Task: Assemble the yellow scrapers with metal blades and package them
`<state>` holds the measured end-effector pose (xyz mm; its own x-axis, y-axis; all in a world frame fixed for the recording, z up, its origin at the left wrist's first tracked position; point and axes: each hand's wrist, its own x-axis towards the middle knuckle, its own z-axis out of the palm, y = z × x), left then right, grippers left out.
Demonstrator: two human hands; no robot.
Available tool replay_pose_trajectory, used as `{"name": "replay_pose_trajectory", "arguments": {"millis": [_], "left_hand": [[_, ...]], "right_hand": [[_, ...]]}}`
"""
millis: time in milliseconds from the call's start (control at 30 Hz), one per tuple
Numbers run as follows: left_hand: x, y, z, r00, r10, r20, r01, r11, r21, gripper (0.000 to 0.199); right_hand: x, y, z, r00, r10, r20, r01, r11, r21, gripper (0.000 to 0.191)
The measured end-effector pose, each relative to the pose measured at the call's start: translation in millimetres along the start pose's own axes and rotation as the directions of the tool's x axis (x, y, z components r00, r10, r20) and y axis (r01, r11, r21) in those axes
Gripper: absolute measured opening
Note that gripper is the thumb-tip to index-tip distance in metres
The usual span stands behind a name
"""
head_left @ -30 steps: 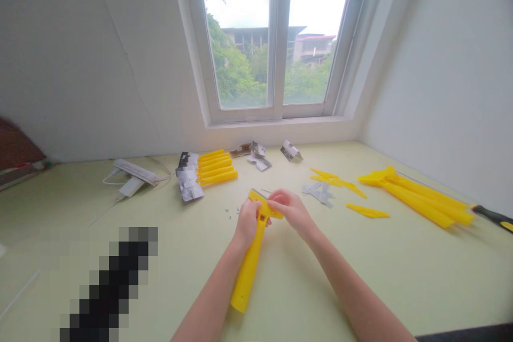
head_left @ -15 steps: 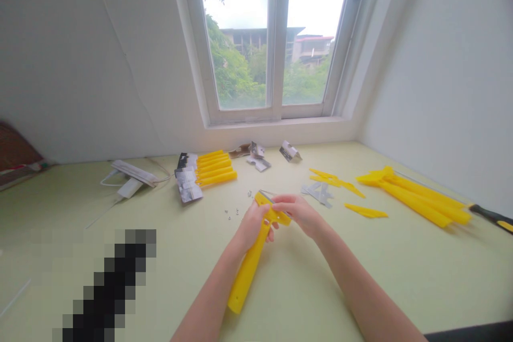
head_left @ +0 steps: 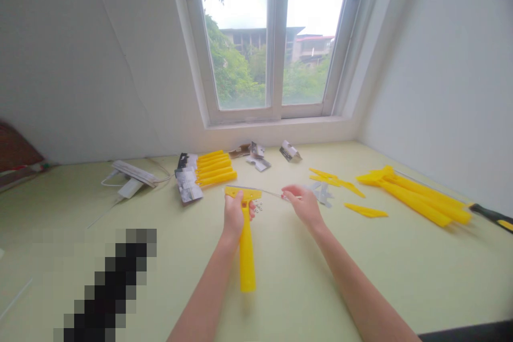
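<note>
My left hand (head_left: 235,216) is closed round the neck of a yellow scraper-like tool (head_left: 247,256), its wide head up and its long handle pointing toward me. A grey strip runs along the top edge of that head. To the right, my right hand (head_left: 302,204) pinches a thin metal rod (head_left: 273,193), whose far end reaches close to the head's right corner; whether they touch I cannot tell. Several small metal screws (head_left: 258,206) lie on the table just right of my left hand.
Yellow handles with printed cards (head_left: 216,170) lie back left, beside a power strip (head_left: 134,172). Card pieces (head_left: 290,152) rest near the window. At right are grey plates (head_left: 320,193), flat yellow pieces (head_left: 365,210), more yellow tools (head_left: 420,200) and a black-handled tool (head_left: 491,217).
The yellow tool has swung more upright and moved left with my left hand. My right hand has come away from its head, and the thin rod now shows between them.
</note>
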<state>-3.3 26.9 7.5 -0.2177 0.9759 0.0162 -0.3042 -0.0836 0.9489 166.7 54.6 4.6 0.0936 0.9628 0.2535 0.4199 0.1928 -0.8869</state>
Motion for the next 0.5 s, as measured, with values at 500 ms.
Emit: {"name": "replay_pose_trajectory", "arguments": {"millis": [500], "left_hand": [[1,-10,1.3,0.99,-0.011,-0.139,0.008,1.0,-0.024,0.02]], "right_hand": [[-17,1,47,0.934,-0.255,0.251,0.322,0.905,-0.279,0.016]]}}
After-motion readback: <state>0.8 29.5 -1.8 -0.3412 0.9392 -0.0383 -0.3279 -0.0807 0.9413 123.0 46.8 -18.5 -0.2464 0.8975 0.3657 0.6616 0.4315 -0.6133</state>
